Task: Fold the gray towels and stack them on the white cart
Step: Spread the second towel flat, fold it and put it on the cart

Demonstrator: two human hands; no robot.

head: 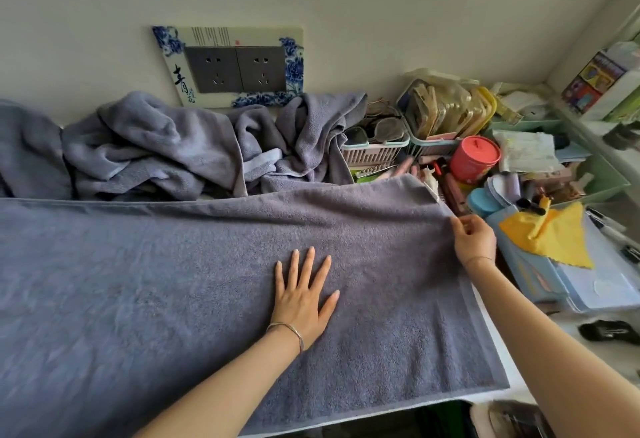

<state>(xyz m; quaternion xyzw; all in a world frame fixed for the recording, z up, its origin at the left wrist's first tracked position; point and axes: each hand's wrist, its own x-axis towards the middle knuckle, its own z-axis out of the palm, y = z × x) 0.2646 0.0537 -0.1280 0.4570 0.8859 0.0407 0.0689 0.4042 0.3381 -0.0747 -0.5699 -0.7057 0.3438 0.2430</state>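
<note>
Both hands rest on one gray towel. The left hand (304, 302) lies flat, palm down, with its fingers straight and spread; it grips nothing. It seems to be pinning the cloth so that it cannot slide. The right hand (472, 240), to the right of the left and a little farther from the person, has curled fingers that pinch the towel's right-hand edge just short of the far corner. This looks like a hold for lifting or tugging that end into a fold.

This spread towel (173, 281) lies open and nearly smooth under both hands, reaching far out past the left hand. No fold shows in it yet.

Beyond the hands, against the wall, sits a heap of crumpled gray towels (156, 150), not yet folded.

A white surface (498, 344) shows at the towel's edge below the right forearm. Whether it is the cart cannot be told.

Just right of the right hand lies a yellow cloth (554, 233). Beyond it, among crowded clutter, stands a red tub (474, 158).
</note>
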